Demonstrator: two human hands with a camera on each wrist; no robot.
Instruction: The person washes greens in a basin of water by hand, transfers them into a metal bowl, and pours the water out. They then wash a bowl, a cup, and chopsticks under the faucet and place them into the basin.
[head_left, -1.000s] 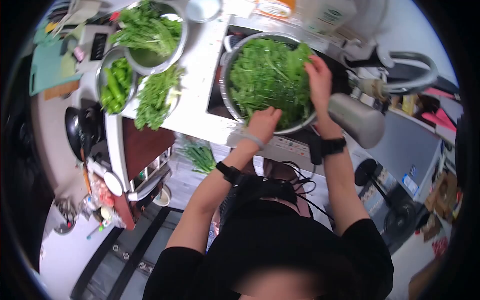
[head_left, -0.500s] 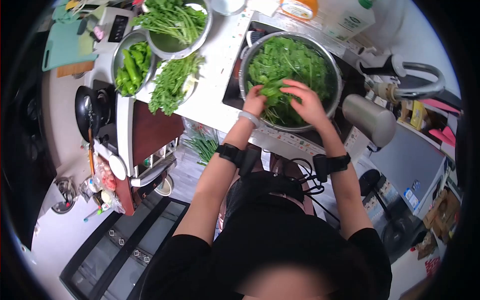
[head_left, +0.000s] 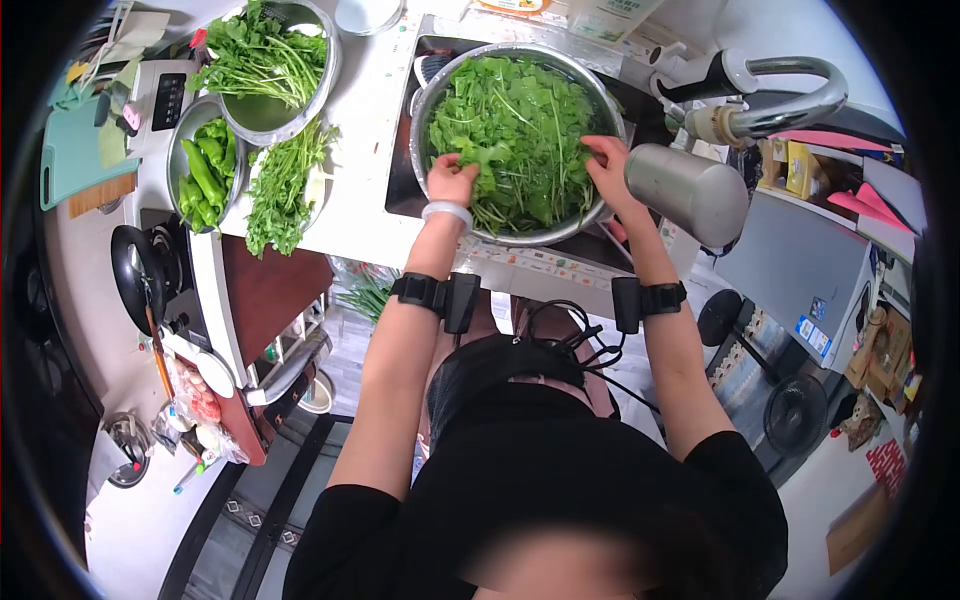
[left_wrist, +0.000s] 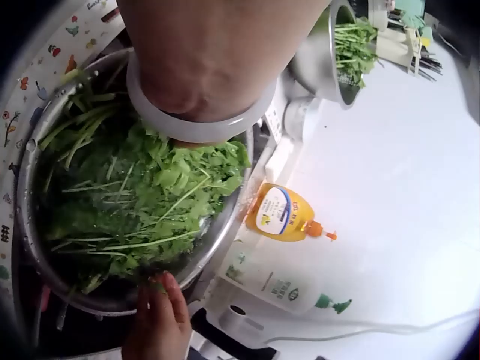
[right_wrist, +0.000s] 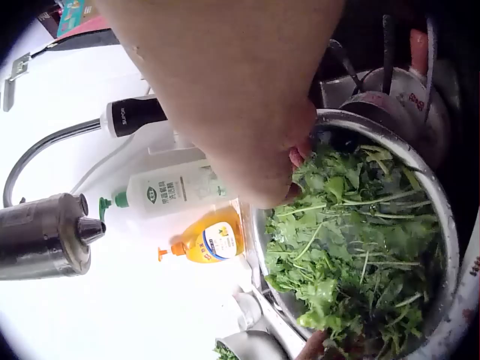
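Observation:
A large steel basin [head_left: 419, 178] stands in the sink, full of wet leafy greens [head_left: 525, 140] with long pale stems. At the basin's left side my left hand [head_left: 453, 183], with a pale bangle at the wrist, pinches leaves at the edge of the pile. Across from it, my right hand [head_left: 610, 170] has its fingers curled at the right edge of the greens. In the left wrist view, a bit of green shows between the right hand's fingertips [left_wrist: 169, 280]. The right wrist view hides most of that hand behind the wrist; the left fingers [right_wrist: 311, 346] show at its bottom.
A faucet [head_left: 795, 68] with a thick grey cylinder [head_left: 685, 195] stands right of the basin. Soap bottles [left_wrist: 281, 212] line the back. To the left are a bowl of green peppers [head_left: 205, 175], a pot of greens [head_left: 262, 122] and loose greens [head_left: 285, 195].
My hands first stood at the basin's right and front, then met over a bunch at the front left. Now they are apart at opposite sides, with the greens heaped between them.

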